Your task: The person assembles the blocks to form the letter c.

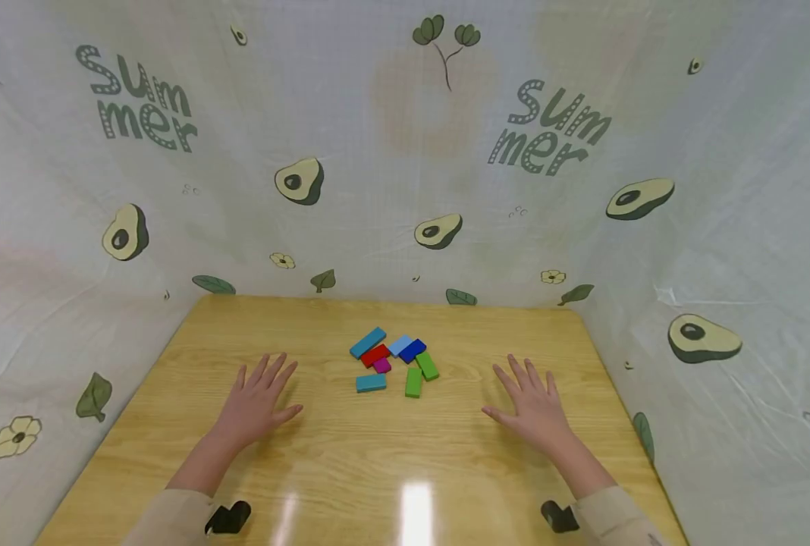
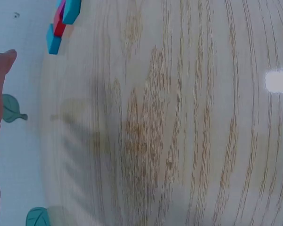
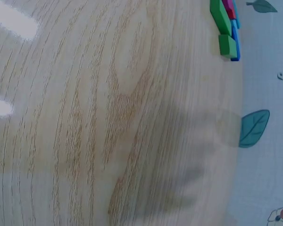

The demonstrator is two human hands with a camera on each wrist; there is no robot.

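Note:
Several coloured blocks lie loosely grouped on the wooden table: a long blue block [image 1: 368, 343], a red block [image 1: 375, 356], a magenta block [image 1: 382, 365], a light blue block [image 1: 400, 346], a dark blue block [image 1: 412, 351], two green blocks [image 1: 413, 382] and a nearer blue block [image 1: 371, 383]. To their left my left hand [image 1: 255, 406] is spread with straight fingers, holding nothing. On the other side my right hand [image 1: 532, 408] is spread likewise, apart from the blocks. The right wrist view catches green blocks [image 3: 220, 18] at its top; the left wrist view shows a blue block [image 2: 72, 10].
The wooden table [image 1: 350, 470] is bordered at the back and both sides by a hanging white cloth [image 1: 378, 114] printed with avocados and leaves. A dark strap piece [image 1: 229, 518] shows by the left cuff, another dark piece [image 1: 559, 517] by the right.

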